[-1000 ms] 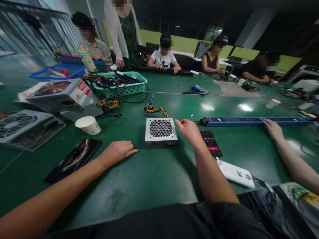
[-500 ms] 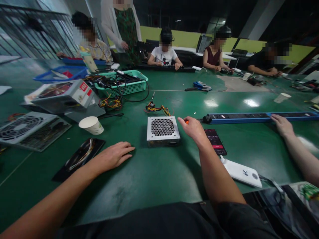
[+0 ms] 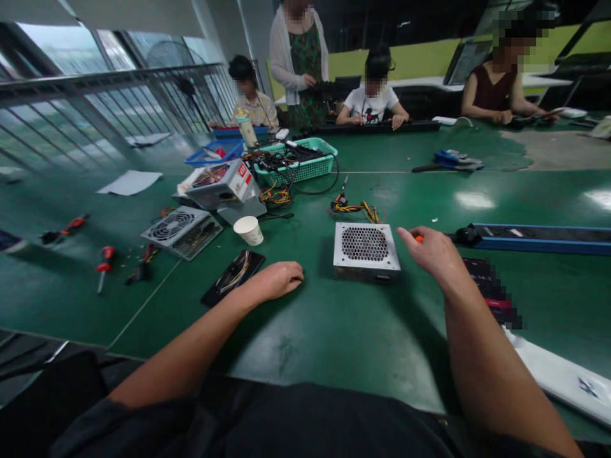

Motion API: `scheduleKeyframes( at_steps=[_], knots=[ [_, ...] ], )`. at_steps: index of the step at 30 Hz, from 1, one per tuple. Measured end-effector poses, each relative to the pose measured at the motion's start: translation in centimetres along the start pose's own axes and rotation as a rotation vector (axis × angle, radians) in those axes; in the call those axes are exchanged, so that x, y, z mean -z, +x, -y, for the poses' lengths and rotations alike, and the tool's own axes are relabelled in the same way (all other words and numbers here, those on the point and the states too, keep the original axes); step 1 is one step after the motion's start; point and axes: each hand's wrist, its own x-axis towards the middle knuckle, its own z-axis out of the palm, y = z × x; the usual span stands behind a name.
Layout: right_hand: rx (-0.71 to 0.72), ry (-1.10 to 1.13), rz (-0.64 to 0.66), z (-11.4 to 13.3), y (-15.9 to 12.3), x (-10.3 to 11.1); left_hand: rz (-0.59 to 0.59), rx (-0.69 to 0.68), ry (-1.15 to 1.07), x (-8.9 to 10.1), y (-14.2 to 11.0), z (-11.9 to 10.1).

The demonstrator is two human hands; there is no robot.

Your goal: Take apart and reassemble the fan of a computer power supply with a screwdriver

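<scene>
One paper cup (image 3: 249, 231), cables (image 3: 366, 210) behind power supply (image 3: 366, 250)

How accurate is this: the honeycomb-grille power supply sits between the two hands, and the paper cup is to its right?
One slip: the head view shows the paper cup to its left. The honeycomb-grille power supply does sit between the left hand and right hand.
</scene>
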Motion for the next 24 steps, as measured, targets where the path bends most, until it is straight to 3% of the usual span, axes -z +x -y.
scheduleKeyframes(
  at_steps=[4,7,14,19,24],
  knots=[
    [-0.012,-0.010,0.004,-0.1,0.1,0.2,-0.027,0.182,-0.010,0.2,1.0,-0.8],
    [-0.012,-0.003,-0.013,-0.3,0.2,0.0,-0.055,0.232,-0.041,0.3,1.4,-1.2],
    [0.015,0.001,-0.042,-0.6,0.3,-0.3,-0.161,0.427,-0.350,-0.1,0.9,-0.5],
    [-0.007,0.008,-0.020,-0.3,0.1,0.0,-0.240,0.575,-0.752,-0.8,0.8,-0.2],
    [0.002,0.004,-0.029,-0.4,0.2,-0.1,-0.384,0.712,-1.382,-0.5,1.3,-1.0]
  ],
)
